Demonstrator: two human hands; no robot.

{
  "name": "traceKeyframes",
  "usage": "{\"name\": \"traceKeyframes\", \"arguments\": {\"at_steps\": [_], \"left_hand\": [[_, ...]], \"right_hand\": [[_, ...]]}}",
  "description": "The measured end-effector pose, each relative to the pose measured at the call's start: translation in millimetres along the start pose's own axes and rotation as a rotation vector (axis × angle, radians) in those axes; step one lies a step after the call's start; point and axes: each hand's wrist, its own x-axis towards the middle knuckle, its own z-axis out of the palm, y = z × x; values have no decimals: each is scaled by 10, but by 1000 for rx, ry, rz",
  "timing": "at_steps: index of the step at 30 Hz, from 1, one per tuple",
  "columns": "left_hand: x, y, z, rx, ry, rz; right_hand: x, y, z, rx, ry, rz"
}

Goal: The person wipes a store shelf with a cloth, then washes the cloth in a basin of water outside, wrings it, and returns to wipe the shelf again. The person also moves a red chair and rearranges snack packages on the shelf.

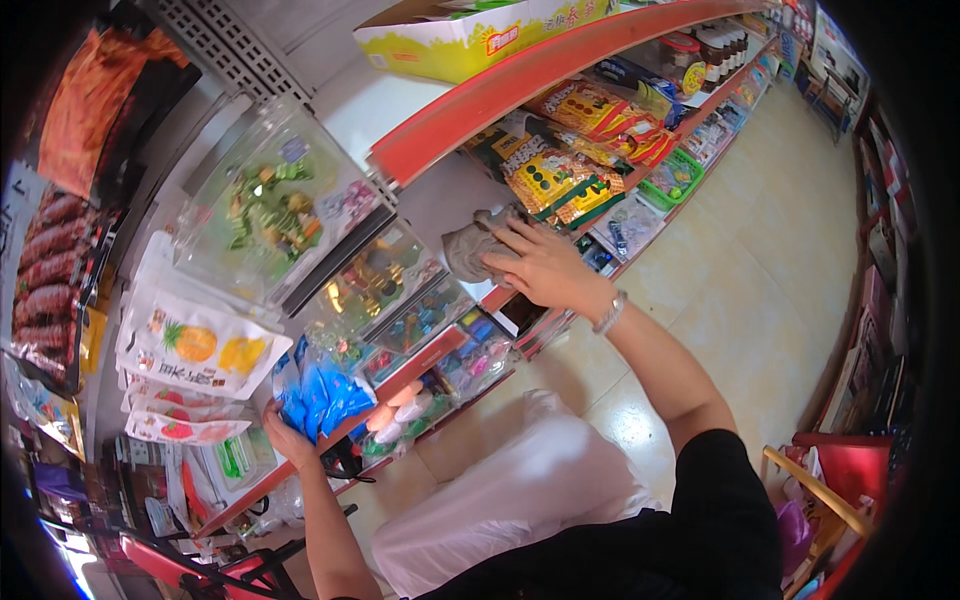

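Observation:
A crumpled grey cloth (480,246) lies under my right hand (553,268), which presses it onto the white shelf surface with fingers spread over it. Just beyond the cloth are yellow snack bags (559,180) with dark green edges. At the lower left my left hand (289,435) holds the side of several blue packets (322,394) near the red shelf edge; its fingertips are partly hidden. Clear plastic boxes (259,202) with small colourful items stand between my two hands. White fruit-snack pouches (202,341) are beside the left hand.
A red shelf rail (555,82) crosses above the cloth, with a yellow-green carton (480,41) on the shelf over it. A green basket (670,180) sits farther along. Tiled floor (720,300) runs along the aisle. A red chair (195,566) stands at lower left.

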Motion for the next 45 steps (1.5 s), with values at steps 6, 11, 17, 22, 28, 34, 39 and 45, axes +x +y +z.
{"name": "traceKeyframes", "arguments": {"at_steps": [6,11,17,22,28,34,39,45], "left_hand": [[-36,-92,-59,123,21,46],[-62,-51,-54,83,15,66],[-42,12,7,80,62,-8],[-64,22,-49,109,72,-52],[-23,-112,-66,150,48,-91],[-18,-135,-37,172,77,-85],[-33,-30,-19,153,82,-60],[-56,-13,-74,165,77,-41]], "right_hand": [[595,164,476,100,-227,-37],[1213,156,1000,-59,-217,136],[1866,915,1664,56,-36,267],[1801,808,1406,131,-239,367],[1256,278,787,-97,-371,280],[621,56,362,-15,-409,119],[497,-170,227,-149,-272,114],[479,-212,350,-7,-13,140]]}}
